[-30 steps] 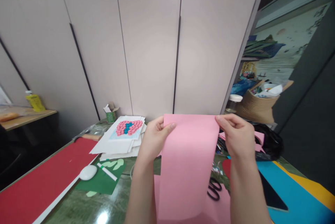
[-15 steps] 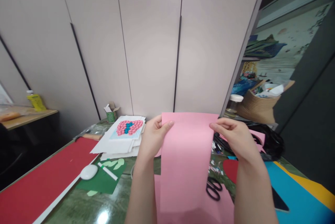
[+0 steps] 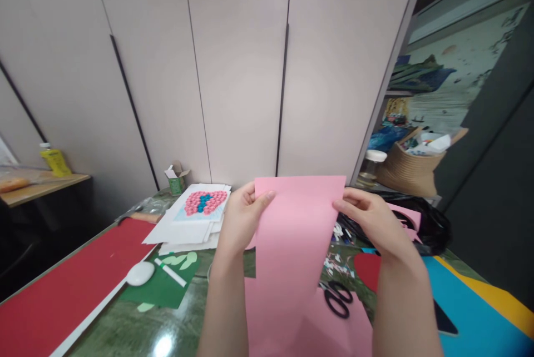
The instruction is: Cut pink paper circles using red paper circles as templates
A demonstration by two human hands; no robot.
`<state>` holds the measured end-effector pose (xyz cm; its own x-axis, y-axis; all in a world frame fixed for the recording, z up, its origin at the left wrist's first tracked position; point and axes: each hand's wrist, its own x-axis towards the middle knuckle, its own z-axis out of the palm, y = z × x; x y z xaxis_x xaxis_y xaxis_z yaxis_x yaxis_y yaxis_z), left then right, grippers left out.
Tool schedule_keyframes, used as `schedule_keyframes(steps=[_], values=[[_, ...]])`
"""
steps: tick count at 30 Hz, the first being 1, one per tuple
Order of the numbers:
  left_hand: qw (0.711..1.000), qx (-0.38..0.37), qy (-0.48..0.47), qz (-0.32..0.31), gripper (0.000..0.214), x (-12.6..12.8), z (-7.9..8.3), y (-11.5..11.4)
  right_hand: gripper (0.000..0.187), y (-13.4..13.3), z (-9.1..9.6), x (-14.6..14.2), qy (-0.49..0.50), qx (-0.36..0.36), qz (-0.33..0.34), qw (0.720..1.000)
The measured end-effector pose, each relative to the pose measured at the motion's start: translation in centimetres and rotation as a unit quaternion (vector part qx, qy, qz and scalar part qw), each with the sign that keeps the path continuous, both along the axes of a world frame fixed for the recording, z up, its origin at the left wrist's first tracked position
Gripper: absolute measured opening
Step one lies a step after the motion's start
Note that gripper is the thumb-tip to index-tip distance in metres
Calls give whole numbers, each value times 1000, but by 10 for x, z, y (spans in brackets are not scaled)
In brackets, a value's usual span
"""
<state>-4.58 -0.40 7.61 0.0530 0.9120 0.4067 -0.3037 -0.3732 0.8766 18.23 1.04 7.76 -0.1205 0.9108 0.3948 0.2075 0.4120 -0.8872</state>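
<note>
A long sheet of pink paper (image 3: 295,234) is held up in front of me, its upper part bending back and its lower end hanging toward the table. My left hand (image 3: 245,218) pinches its left edge near the top, thumb on the front. At the right edge, my right hand (image 3: 367,215) pinches it between thumb and fingers. More pink paper (image 3: 342,326) lies beneath on the table. Black-handled scissors (image 3: 337,297) rest on that lower paper, their blades partly hidden by the raised sheet.
Left are red card (image 3: 83,284), green paper (image 3: 167,290) with a white marker (image 3: 171,273), a white oval object (image 3: 141,273) and white sheets (image 3: 175,229). Right are blue card (image 3: 471,312), a red paper piece (image 3: 367,269), paper scraps (image 3: 337,263) and a black bag (image 3: 436,232).
The pink sheet has tilted slightly, its lower right edge shifting left so that more of the scissors shows. Both hands keep their pinch.
</note>
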Motion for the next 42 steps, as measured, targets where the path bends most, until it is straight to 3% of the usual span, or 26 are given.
schedule_keyframes(steps=[12, 20, 32, 36, 42], values=[[1000, -11, 8, 2, 29, 2, 3, -2, 20, -1, 1, -3, -21, 8, -83, 996], [1000, -13, 10, 8, 33, 2, 2, -2, 21, 3, -1, -8, 39, 8, -56, 998], [1000, -7, 17, -11, 28, 3, 3, -4, 22, 5, -3, -8, 21, 37, -97, 994], [999, -26, 33, -17, 34, 2, 5, -5, 28, 7, -5, -6, 67, 61, -131, 987], [997, -51, 65, 5, 25, 2, 9, -10, 32, 13, -9, 3, 149, 89, -189, 967]])
